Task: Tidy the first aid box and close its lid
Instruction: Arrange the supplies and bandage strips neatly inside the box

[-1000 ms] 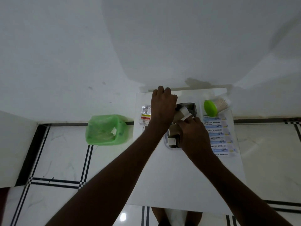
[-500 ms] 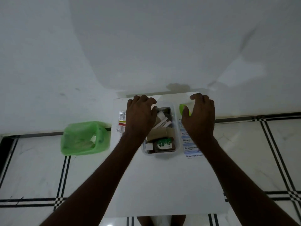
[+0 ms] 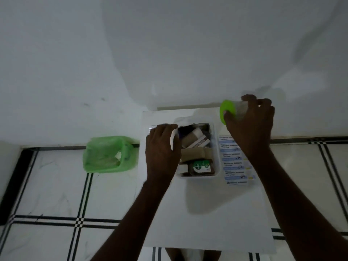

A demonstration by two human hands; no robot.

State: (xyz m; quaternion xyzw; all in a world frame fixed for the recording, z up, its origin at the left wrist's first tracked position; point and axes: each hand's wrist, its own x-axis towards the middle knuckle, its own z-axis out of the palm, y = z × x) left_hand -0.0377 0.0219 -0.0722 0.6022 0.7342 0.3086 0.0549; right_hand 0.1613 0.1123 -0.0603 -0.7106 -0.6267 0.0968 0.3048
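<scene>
Nearest to us, two bare forearms reach out over a flat white board (image 3: 203, 213) with a smooth matte face, which lies on a glossy pale floor (image 3: 47, 194) of tiles ruled with black double lines. On the board, between the two hands, stands the first aid box (image 3: 216, 167), a clear plastic tub with rounded corners and no lid on it. Inside it we see a dark brown bottle (image 3: 200, 167) with a green label at the near end, some plain cardboard cartons (image 3: 195, 153) in the middle, and darker packets farther back that are too blurred to tell apart. Our left hand (image 3: 162, 153) rests curled at the box's left wall, fingers bent over something pale and thin at the rim; we cannot tell whether it truly grips it. Just right of the box lies a row of flat paper bandage strips (image 3: 233, 162), white with blue print, overlapping one another like shingles. Off the board to the left sits a small bin (image 3: 111, 154) lined with a crinkled, translucent green plastic bag. Farther out, our right hand (image 3: 250, 125) is closed around a clear round container (image 3: 243, 108) with a bright green lid (image 3: 227, 111), held on its side at the board's far right corner. Behind everything rises a plain white wall (image 3: 169, 44), lightly scuffed.
</scene>
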